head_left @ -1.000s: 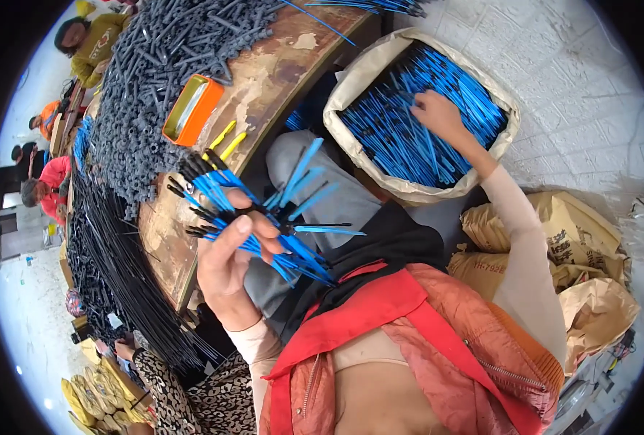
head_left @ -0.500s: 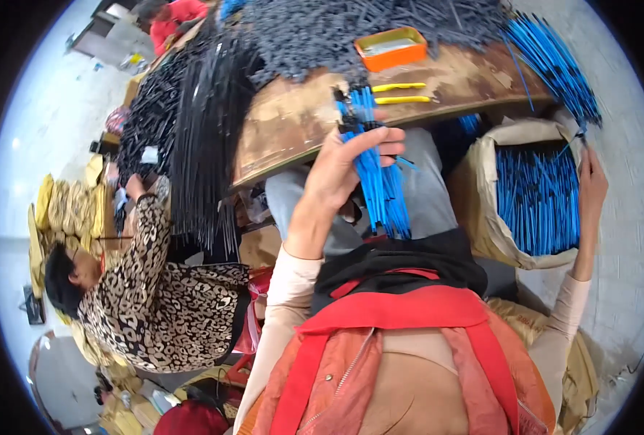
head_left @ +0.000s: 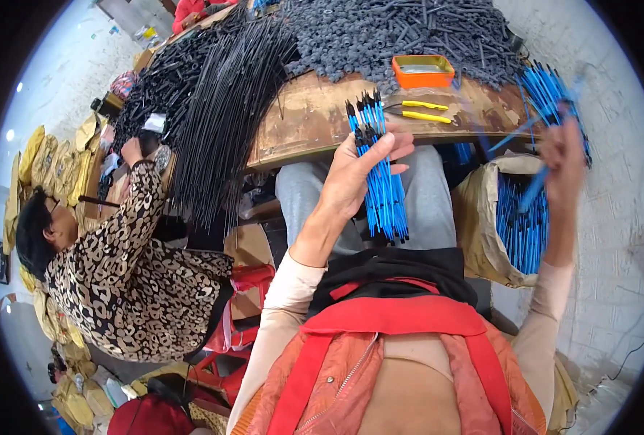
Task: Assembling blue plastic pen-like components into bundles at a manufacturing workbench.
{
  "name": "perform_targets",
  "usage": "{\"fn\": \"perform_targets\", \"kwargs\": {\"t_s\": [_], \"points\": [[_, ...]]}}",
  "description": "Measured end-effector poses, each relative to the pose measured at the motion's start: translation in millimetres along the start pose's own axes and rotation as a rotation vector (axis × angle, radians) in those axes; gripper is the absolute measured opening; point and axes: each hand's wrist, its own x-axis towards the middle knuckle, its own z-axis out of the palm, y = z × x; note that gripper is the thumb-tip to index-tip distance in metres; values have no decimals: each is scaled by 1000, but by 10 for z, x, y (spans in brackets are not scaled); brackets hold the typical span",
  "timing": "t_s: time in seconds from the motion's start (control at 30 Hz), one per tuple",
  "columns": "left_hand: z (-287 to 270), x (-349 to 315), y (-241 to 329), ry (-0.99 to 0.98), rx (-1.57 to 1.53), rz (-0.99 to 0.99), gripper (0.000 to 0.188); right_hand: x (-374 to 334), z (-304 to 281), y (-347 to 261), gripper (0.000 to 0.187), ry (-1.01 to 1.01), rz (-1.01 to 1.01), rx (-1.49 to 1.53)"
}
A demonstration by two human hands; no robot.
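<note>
My left hand (head_left: 365, 163) is closed round a bundle of thin blue sticks with black tips (head_left: 385, 199), held upright above my lap at the table's front edge. The thumb lies across the front of the bundle. At the right, my right hand (head_left: 562, 156) is smeared by motion; a blurred blue stick (head_left: 534, 192) runs through its fingers. Just beyond it, a fanned pile of blue sticks (head_left: 543, 90) lies at the table's right end. Below and beside that hand stands an open sack (head_left: 478, 206) filled with upright blue sticks (head_left: 517, 232).
On the wooden table (head_left: 300, 119) lie yellow-handled pliers (head_left: 427, 112), an orange tin (head_left: 423, 76), a heap of grey tubular pieces (head_left: 380, 32) and long black rods (head_left: 227, 109) overhanging the edge. At left sits a co-worker in a leopard-print top (head_left: 155, 290). Another person's red sleeve (head_left: 188, 11) shows far left.
My right hand has moved inward and slightly up from beside the sack's outer rim, a blue stick now blurred in it. My left hand still grips its bundle. The view has shifted slightly.
</note>
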Motion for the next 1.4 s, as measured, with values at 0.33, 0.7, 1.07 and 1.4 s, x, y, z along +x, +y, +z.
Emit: {"fn": "perform_targets", "kwargs": {"t_s": [0.33, 0.7, 1.07, 1.4], "points": [[-434, -159, 208, 230, 78, 122, 41, 15, 1363, 1297, 27, -323, 818, 578], [-469, -60, 158, 388, 189, 293, 28, -466, 1877, 1378, 42, -575, 625, 151], [-330, -313, -201, 367, 167, 54, 22, -658, 1144, 1924, 23, -1017, -16, -601], [-678, 504, -394, 206, 498, 212, 28, 696, 856, 1294, 30, -780, -43, -982]]}}
